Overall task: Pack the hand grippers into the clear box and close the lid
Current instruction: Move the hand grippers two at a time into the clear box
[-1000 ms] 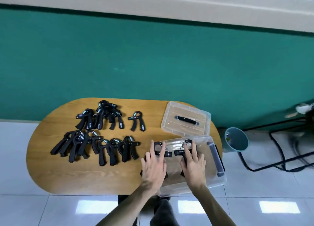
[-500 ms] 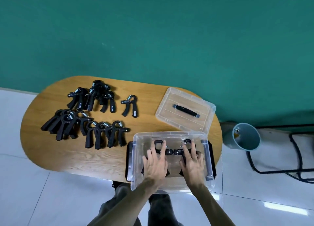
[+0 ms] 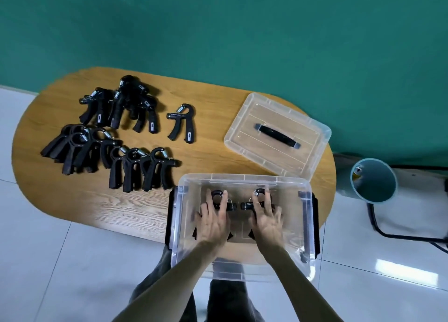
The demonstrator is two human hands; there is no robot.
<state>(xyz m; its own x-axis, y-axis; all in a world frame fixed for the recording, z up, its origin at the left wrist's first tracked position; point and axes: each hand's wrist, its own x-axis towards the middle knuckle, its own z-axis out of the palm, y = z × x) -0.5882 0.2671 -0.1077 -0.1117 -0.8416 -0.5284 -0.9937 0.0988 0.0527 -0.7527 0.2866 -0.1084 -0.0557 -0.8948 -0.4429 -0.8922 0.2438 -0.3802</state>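
The clear box (image 3: 243,179) stands open at the table's near right edge, with black latches on both ends. Both my hands are inside it. My left hand (image 3: 213,221) lies with straight fingers on one black hand gripper (image 3: 229,206). My right hand (image 3: 266,218) lies the same way on a second hand gripper (image 3: 247,205). Most of both grippers is hidden under my hands. The clear lid (image 3: 277,135) with a black handle lies on the table behind the box. Several more black hand grippers (image 3: 135,166) lie in two rows on the left, and one (image 3: 181,123) lies apart.
The oval wooden table (image 3: 213,156) stands against a green wall. A teal bin (image 3: 373,180) sits on the tiled floor to the right, beside black cables. My legs show below the table's near edge.
The view has shifted, so the box now sits square in front of me. Both hands have stayed flat on the two grippers inside the box.
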